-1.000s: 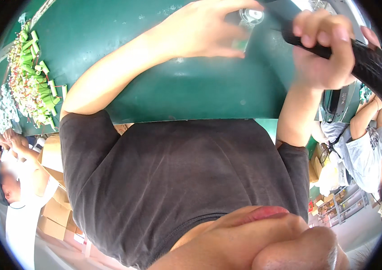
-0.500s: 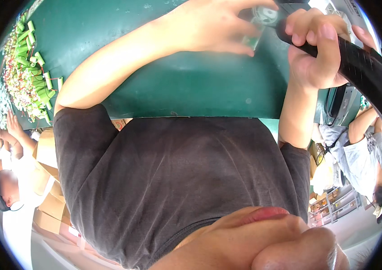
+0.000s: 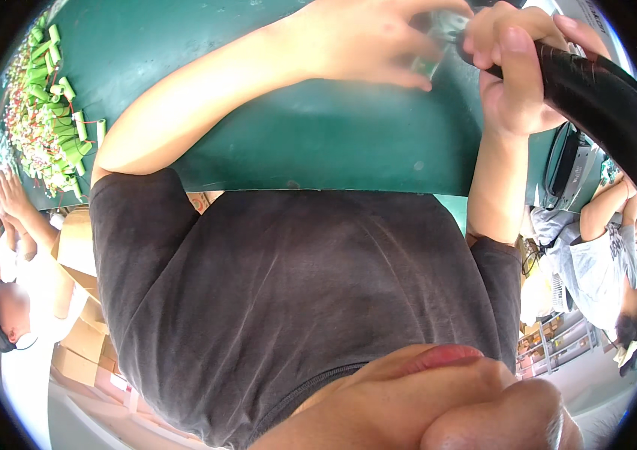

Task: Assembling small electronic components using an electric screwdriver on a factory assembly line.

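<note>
My left hand [image 3: 367,41] reaches across the green table from the left, its fingers curved around a small clear piece with a green part [image 3: 425,67]. That hand and the piece are smeared by motion, so the piece's kind cannot be made out. Close beside it on the right, my right hand [image 3: 517,71] is wrapped around a thick black tool [image 3: 596,86] that looks curved in this view. The tool's narrow end points toward the clear piece; whether they touch is not plain.
Many green cylinders with red wires [image 3: 56,124] lie heaped at the table's left, with pale small parts [image 3: 0,154] beyond. A black-and-grey device [image 3: 569,169] sits at the right edge. Co-workers [image 3: 11,315] are at both sides; cardboard boxes [image 3: 82,337] stand lower left.
My right hand and the black tool have shifted slightly left and up, closer to my left hand. My left hand has moved slightly right, still around the clear piece.
</note>
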### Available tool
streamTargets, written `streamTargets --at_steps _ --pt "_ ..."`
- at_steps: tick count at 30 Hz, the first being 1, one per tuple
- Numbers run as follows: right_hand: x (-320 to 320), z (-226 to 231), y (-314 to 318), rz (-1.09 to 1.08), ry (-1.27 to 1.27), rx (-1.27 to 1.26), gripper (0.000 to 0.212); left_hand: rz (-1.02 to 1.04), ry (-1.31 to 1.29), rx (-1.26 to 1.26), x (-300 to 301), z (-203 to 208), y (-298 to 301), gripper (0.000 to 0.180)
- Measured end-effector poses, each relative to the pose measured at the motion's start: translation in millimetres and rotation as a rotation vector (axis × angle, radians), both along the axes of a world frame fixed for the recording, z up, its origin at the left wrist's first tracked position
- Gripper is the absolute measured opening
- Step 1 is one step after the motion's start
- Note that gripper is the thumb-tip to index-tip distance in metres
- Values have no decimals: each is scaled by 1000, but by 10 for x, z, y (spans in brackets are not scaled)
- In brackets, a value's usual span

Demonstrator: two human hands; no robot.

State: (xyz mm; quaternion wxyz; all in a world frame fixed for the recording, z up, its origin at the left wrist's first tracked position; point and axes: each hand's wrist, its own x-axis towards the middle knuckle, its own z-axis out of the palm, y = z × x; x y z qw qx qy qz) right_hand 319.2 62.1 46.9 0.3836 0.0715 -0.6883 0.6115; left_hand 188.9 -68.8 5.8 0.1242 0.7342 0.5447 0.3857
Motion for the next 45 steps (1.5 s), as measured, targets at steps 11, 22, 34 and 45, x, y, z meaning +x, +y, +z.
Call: streamTargets --at_steps 11,22,34,45 --pt "203 -77 247 23 87 -176 50 33 -40 -38 51 115 10 27" --pt "88 -181 38 -99 -10 -211 42 493 212 91 -1302 393 661 47" --pt "191 -185 89 -108 -146 -160 46 555 372 -81 -2218 -254 2611 78" --pt "202 -32 120 -59 -48 -292 50 510 407 -22 -1858 18 1896 42"
